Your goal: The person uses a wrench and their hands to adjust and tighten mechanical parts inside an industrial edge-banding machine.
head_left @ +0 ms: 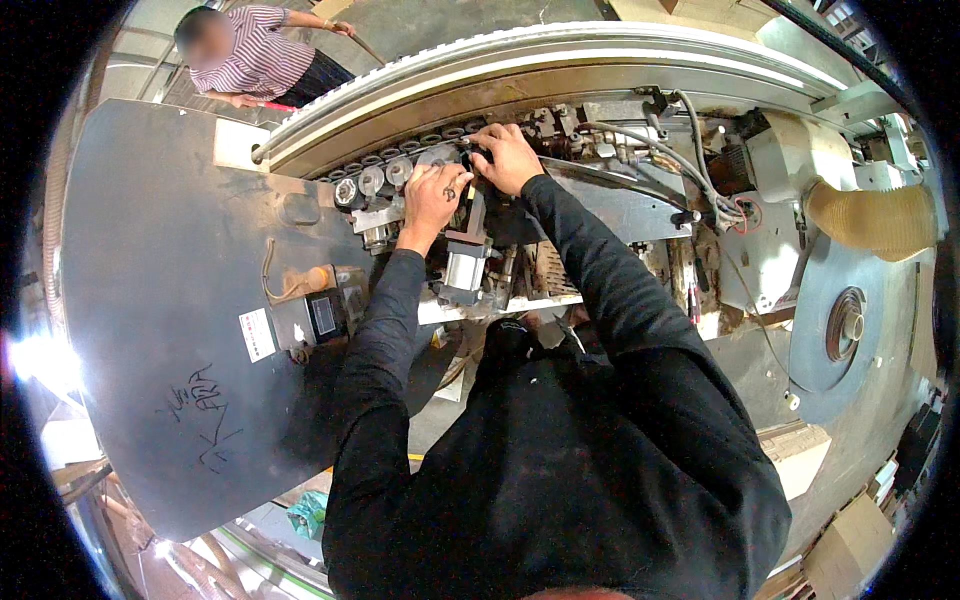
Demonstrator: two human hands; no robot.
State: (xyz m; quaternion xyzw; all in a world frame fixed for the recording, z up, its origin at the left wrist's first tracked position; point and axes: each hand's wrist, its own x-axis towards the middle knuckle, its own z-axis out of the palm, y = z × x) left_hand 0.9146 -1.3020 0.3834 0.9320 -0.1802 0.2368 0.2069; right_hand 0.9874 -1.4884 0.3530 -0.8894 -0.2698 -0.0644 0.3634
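Observation:
Both hands are inside a machine, at a row of round metal rollers [371,181] running below a long rail. My left hand [433,203] is closed over a part beside the rollers, its fingers bent and a dark ring or mark on one finger. Close by on the right, my right hand [508,160] curls its fingers and thumb at the far edge of the mechanism. What the fingertips grip is hidden by the hands. Below them stands a silver pneumatic cylinder [464,272] with dark end blocks.
A broad dark cover panel [150,300] fills the left. Grey hoses [700,165] and a tan ribbed duct [865,218] lie right, above a large round disc [835,320]. Beyond the long rail [560,48], another person [265,50] stands at the far left.

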